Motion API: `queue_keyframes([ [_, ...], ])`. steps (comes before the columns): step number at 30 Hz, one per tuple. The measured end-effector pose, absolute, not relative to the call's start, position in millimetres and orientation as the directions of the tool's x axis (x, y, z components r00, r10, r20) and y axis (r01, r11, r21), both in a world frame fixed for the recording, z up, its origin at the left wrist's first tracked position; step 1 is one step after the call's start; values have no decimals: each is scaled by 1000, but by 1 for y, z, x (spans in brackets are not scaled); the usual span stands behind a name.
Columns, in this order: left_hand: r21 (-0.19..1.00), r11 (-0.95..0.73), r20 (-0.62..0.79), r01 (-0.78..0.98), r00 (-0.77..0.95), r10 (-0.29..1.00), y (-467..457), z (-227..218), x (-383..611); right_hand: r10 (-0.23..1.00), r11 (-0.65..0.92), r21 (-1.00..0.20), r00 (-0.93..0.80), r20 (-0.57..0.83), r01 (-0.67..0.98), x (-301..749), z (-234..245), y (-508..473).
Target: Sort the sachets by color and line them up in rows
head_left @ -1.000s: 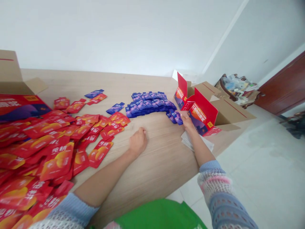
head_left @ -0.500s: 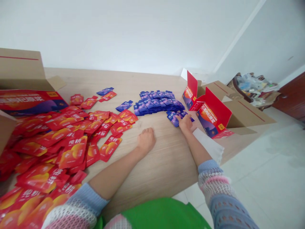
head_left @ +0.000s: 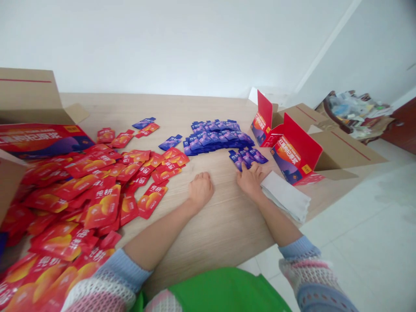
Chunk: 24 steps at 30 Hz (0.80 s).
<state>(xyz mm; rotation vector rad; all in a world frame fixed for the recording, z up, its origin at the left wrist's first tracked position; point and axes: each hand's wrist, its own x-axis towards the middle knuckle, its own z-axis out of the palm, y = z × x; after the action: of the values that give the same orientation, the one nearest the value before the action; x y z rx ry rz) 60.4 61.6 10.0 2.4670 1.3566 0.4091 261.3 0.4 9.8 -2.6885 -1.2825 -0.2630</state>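
My left hand rests on the table as a loose fist, and nothing sticks out of it. To its left lie the nearest red sachets. At the lower edge of a small overlapping fan of purple sachets is my right hand, its fingers apart and the tips touching the fan. Behind that fan, a larger heap of purple sachets lies in overlapping rows. One single purple sachet lies left of the heap.
Many red sachets cover the left side, before an open carton. On the right stand open red boxes and brown carton flaps. A folded white cloth or paper lies near the table's right edge. Clutter sits beyond.
My right hand has drawn back from over the small purple fan to its lower edge, showing more of the sachets. My left fist stays in place. The view has shifted slightly.
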Motion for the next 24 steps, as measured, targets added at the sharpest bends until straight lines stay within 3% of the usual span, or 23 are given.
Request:
queue_keyframes([
  [5, 385, -495, 85, 779, 504, 860, 61, 12, 59, 821, -553, -28, 550, 152, 833, 251, 4, 5],
  [10, 402, -477, 63, 782, 496, 866, 60, 14, 56, 822, -462, -122, 476, 314, 879, 254, -7, 7],
  [12, 410, -467, 48, 784, 492, 869, 59, 15, 56, 809, -443, -108, 449, 380, 890, 259, -14, 7],
  [18, 436, -448, 61, 780, 472, 880, 57, 11, 57, 821, -453, 10, 413, 394, 891, 271, -20, 9],
  [23, 667, -283, -151, 690, 497, 855, 90, 36, 43, 801, -517, 10, 480, 357, 856, 275, -11, 12],
  [24, 696, -310, -117, 648, 529, 841, 105, 47, 35, 800, -530, 7, 497, 337, 848, 276, -8, 13],
])
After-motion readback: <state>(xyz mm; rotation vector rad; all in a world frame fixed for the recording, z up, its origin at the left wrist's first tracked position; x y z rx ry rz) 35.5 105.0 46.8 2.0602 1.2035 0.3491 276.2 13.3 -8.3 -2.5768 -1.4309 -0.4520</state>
